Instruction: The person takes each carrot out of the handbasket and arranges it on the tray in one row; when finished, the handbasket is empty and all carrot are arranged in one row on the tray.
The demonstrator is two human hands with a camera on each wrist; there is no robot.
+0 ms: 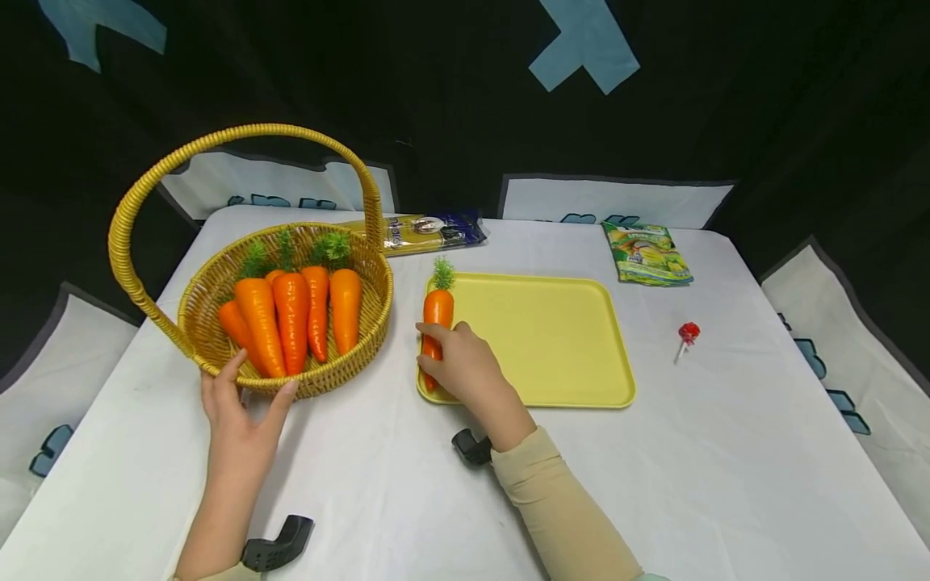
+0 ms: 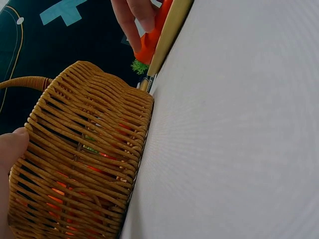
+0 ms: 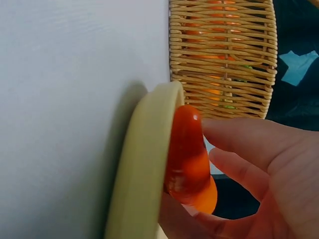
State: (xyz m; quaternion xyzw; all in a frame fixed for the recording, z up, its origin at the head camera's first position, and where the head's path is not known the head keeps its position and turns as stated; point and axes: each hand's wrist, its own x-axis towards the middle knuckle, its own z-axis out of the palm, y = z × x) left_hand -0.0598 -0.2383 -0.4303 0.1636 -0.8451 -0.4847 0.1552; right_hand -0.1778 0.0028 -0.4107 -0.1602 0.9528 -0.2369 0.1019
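A carrot (image 1: 438,307) with a green tuft lies along the left edge of the yellow tray (image 1: 538,339). My right hand (image 1: 468,367) holds it, thumb and fingers on either side; the right wrist view shows the carrot (image 3: 189,159) against the tray's raised rim (image 3: 144,159). Further left, a wicker basket (image 1: 363,367) with a tall hoop handle contains several carrots (image 1: 292,319), their green tops toward the back. My left hand (image 1: 240,420) grips the basket's near rim. In the left wrist view the thumb (image 2: 14,147) rests on the wicker (image 2: 84,144).
Behind the basket lies a long yellow and dark blue packet (image 1: 436,231), partly hidden by it. A green and yellow packet (image 1: 647,254) lies at the back right, and a red lollipop (image 1: 688,332) right of the tray. White cloth (image 1: 726,468) covers the table.
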